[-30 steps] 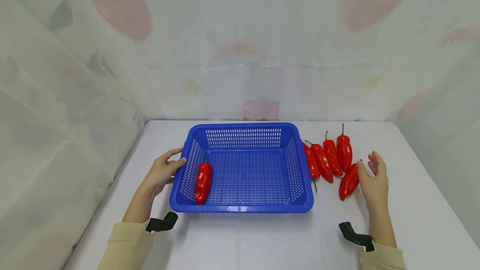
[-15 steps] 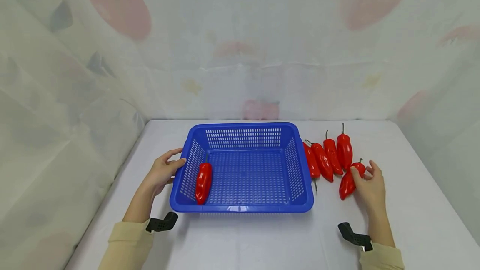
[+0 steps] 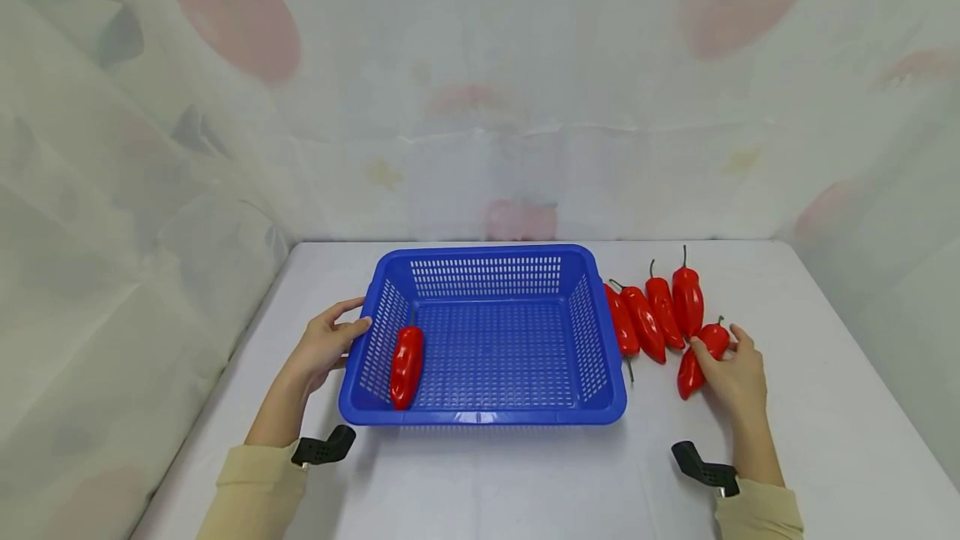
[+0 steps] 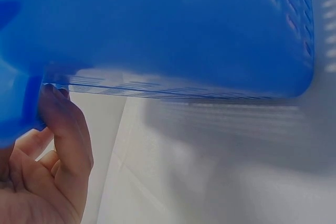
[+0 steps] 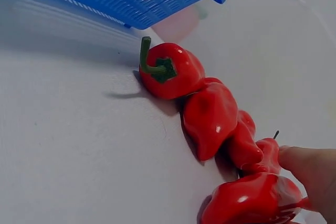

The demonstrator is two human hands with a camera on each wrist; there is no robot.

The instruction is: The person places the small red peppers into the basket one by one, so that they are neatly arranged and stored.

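My left hand [image 3: 321,347] holds the left rim of a blue plastic basket [image 3: 483,417], thumb on top. In the left wrist view its fingers [image 4: 73,145] curl up under that rim. One red pepper [image 3: 407,367] lies inside the basket along its left side. Right of the basket, my right hand [image 3: 738,377] grips the nearest red pepper [image 3: 690,380], its thumb to the left and fingers to the right. That pepper still lies on the table. Seen from the right wrist, the thumb [image 5: 310,169] reaches over this pepper and hides part of it.
Several more red peppers [image 3: 643,323] lie in a row between the basket and my right hand, the leftmost partly hidden by the basket's rim. A white-covered table [image 3: 525,486] bears everything. Pale printed curtains [image 3: 480,165] enclose its back and sides.
My right hand has moved slightly left and down onto the nearest pepper, and its thumb and fingers have closed around it. My left hand and the basket have stayed put.
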